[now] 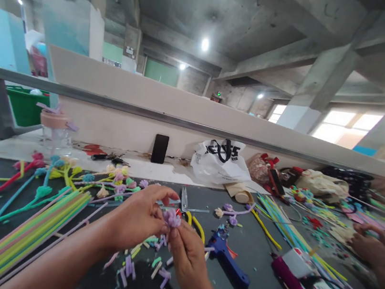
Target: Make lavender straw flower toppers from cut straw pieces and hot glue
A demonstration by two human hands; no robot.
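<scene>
A small lilac flower of fuzzy pipe cleaner [172, 218] is pinched between my two hands above the dark table. My left hand [142, 214] closes on it from the left, with the thumb and fingertips at its edge. From below right, my right hand [189, 250] grips it between thumb and forefinger, and the flower's underside is hidden. Just behind the hands lie scissors [184, 199] with yellow handles, blades pointing away. Short cut pieces of lilac pipe cleaner [128, 266] are scattered beneath. To the right of my right hand rests a blue glue gun [230, 263].
A bundle of coloured pipe cleaners [33, 241] and finished flowers [120, 177] lie left. At right are a magenta-and-white power strip [305, 282] with cables and another person's hands [371, 243]. A phone [160, 149], a white bag [220, 163] and a jar [55, 136] stand behind.
</scene>
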